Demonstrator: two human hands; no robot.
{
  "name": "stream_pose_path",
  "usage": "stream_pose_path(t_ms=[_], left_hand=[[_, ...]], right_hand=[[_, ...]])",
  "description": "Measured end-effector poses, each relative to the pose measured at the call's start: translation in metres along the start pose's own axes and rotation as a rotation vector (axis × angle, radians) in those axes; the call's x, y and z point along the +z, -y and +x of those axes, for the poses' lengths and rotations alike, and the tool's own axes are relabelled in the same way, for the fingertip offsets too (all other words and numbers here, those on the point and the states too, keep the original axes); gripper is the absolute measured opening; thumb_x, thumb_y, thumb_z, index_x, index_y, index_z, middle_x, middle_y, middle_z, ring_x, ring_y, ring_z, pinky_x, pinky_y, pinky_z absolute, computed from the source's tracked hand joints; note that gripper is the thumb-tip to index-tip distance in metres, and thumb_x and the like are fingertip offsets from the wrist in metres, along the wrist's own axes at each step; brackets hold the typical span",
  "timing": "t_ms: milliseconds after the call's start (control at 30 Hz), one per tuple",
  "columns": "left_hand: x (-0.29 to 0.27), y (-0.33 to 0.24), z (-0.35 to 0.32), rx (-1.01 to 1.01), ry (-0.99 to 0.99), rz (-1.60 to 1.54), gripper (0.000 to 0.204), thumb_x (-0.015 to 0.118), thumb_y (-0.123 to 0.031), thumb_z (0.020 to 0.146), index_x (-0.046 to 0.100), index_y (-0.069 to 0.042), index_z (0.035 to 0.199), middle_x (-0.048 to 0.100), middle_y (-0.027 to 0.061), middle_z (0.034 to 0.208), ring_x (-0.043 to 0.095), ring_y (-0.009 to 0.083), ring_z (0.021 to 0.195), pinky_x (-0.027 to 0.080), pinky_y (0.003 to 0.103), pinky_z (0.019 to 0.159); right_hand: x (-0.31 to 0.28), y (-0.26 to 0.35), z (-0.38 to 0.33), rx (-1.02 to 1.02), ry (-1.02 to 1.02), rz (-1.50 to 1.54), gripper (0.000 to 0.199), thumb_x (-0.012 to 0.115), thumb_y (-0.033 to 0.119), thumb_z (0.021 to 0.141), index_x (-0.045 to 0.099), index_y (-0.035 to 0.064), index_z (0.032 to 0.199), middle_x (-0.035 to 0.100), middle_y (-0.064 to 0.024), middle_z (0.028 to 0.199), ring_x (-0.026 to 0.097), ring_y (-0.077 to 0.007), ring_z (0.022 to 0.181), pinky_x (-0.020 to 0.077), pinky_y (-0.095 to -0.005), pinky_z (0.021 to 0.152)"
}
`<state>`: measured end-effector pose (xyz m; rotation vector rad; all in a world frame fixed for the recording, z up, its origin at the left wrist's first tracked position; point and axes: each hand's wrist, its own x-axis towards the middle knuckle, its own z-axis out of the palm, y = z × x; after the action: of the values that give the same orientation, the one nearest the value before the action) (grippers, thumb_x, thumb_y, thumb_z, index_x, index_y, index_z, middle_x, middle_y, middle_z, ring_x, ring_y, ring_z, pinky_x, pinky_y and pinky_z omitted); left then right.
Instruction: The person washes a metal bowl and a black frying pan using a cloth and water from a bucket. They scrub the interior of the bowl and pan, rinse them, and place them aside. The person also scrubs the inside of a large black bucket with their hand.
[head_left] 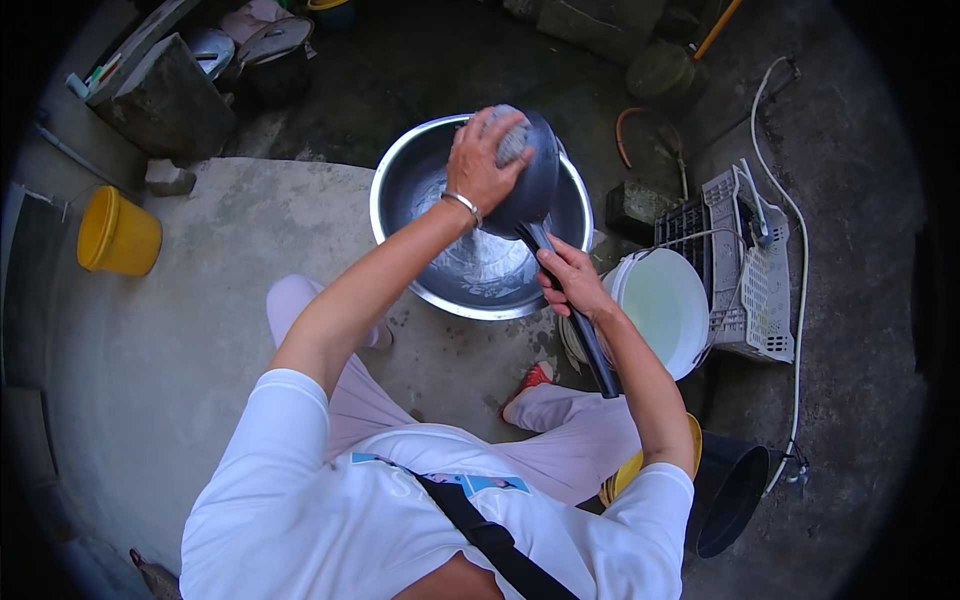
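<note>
A black frying pan [540,170] is tilted over a wide metal basin [378,200] with shallow water in its bottom. My right hand [573,275] grips the pan's long black handle [595,355], which points back toward me. Against the pan's dark surface, my left hand [480,165] presses a grey scouring pad [510,138] with its fingers bent over it. A metal bracelet [463,207] circles my left wrist. The pan hides part of the basin's right side.
Right of the basin stands a white bucket [675,310] of cloudy water, beside a grey plastic crate [755,280] and a white hose [800,270]. A black bucket [735,500] lies tipped near my right side. A yellow bucket [120,232] sits far left.
</note>
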<state>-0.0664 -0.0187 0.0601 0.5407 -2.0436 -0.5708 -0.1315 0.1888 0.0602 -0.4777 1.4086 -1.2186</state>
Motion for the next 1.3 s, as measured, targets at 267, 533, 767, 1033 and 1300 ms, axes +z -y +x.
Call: stream_pose_path(t_ms=[267,533,767,1033,1300], left_hand=[[-0.001,-0.01,0.001,0.038,0.023,0.066,0.047,0.065,-0.047,0.076,0.058,-0.022,0.115,0.057,0.0117,0.112,0.054,0.0332,0.104,0.046,0.042,0.086],[0.005,0.055,0.018,-0.786,-0.039,-0.399,0.058,0.061,-0.053,0.079,0.055,-0.007,0.114,0.061,0.0159,0.11,0.058,0.031,0.101,0.045,0.037,0.086],[0.029,-0.027,-0.06,-0.692,-0.274,-0.572,0.055,0.056,-0.038,0.088,0.039,-0.006,0.129,0.044,0.0205,0.126,0.044,0.0332,0.115,0.035,0.038,0.097],[-0.005,-0.019,-0.014,-0.31,-0.17,-0.249,0.043,0.056,-0.04,0.086,0.05,-0.013,0.119,0.047,0.0195,0.117,0.044,0.036,0.111,0.039,0.042,0.093],[0.01,0.081,0.005,-0.954,0.334,-1.082,0.054,0.045,-0.05,0.09,0.055,-0.003,0.114,0.058,0.0091,0.112,0.054,0.0204,0.102,0.04,0.033,0.089]], right_hand=[[0.022,-0.007,-0.003,-0.032,-0.004,0.093,0.029,0.047,0.021,0.094,0.044,0.0141,0.122,0.043,-0.0016,0.065,0.036,-0.0055,0.04,0.0317,-0.0193,0.03],[0.024,0.004,-0.022,-0.15,-0.066,0.023,0.046,0.046,0.018,0.094,0.034,0.017,0.139,0.043,-0.0019,0.065,0.037,-0.0066,0.04,0.0326,-0.0203,0.031],[0.044,0.027,0.006,-0.254,-0.165,0.078,0.041,0.045,0.021,0.095,0.039,0.0194,0.135,0.043,-0.0001,0.062,0.037,-0.0057,0.039,0.0311,-0.0202,0.031],[0.042,0.016,-0.027,-0.148,-0.108,0.16,0.043,0.047,0.02,0.094,0.037,0.0178,0.136,0.043,0.0001,0.062,0.037,-0.0063,0.039,0.031,-0.0215,0.032],[0.045,0.007,-0.066,-0.105,-0.089,0.078,0.048,0.047,0.018,0.094,0.033,0.0158,0.139,0.042,-0.0002,0.061,0.037,-0.0062,0.038,0.0306,-0.0211,0.031]])
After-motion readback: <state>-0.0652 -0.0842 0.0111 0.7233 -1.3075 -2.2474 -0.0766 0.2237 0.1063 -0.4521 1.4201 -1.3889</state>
